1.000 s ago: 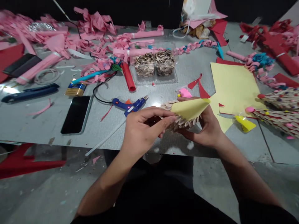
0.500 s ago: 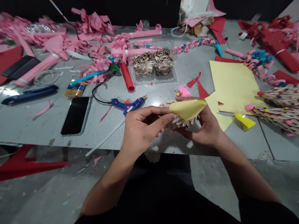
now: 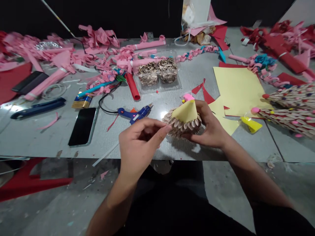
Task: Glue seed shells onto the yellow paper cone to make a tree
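Observation:
My right hand [image 3: 209,127] is wrapped round the far and right sides of a yellow paper cone [image 3: 186,110], gripping it low down. Overlapping pale pieces like seed husks ring the cone's lower part, while its upper part is bare paper. The cone stands nearly upright, its tip leaning slightly away. My left hand [image 3: 141,144] is just left of it, thumb and forefinger pinched together close to the husks. Whatever is in that pinch is too small to make out. A blue glue gun [image 3: 135,114] lies beyond my left hand.
A clear plastic box [image 3: 159,70] of husks stands behind. A phone [image 3: 83,127] and a dark blue cutter [image 3: 38,108] lie left. Yellow paper sheets [image 3: 238,88] and husk-covered cones [image 3: 292,118] are right. Pink paper scraps [image 3: 98,36] line the back.
The cone has tipped from slanting rightwards to nearly upright. My left hand has drawn back to the left from the paper. The camera view has shifted slightly.

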{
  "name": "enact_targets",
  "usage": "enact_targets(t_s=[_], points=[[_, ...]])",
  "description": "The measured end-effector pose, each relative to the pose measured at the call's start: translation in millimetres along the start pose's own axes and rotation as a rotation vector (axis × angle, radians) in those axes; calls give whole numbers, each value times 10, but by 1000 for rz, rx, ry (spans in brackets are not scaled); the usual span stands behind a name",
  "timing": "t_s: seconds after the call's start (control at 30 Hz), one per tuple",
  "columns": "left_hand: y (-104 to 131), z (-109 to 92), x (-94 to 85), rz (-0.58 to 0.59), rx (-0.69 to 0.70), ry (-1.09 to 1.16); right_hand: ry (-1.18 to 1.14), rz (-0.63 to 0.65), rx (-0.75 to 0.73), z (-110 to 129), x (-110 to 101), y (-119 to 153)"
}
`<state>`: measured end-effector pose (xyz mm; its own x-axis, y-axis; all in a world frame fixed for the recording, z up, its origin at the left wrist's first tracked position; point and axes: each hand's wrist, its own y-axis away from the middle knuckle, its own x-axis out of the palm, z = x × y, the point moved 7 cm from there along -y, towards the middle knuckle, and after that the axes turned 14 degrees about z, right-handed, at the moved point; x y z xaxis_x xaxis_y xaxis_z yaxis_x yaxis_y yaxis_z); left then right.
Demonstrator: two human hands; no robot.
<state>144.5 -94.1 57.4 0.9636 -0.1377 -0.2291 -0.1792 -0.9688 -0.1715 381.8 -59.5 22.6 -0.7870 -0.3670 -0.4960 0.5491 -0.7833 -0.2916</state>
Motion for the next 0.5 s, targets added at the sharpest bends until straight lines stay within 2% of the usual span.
enact_targets(t_s=[0.13, 0.2, 0.33, 0.43, 0.5], points=[[500, -273, -129, -104, 228, -283, 112, -77, 13, -88, -35, 12], [763, -316, -167, -109, 278, -385, 186, -107, 38, -134, -31, 11], [1145, -217, -202, -41, 268, -469, 314, -106, 47, -149, 30, -15], [1321, -117, -210, -10, 270, -462, 364, -82, 37, -128, 38, -9], [1413, -68, -224, -29, 282, -436, 347, -34, 41, -141, 5, 18]])
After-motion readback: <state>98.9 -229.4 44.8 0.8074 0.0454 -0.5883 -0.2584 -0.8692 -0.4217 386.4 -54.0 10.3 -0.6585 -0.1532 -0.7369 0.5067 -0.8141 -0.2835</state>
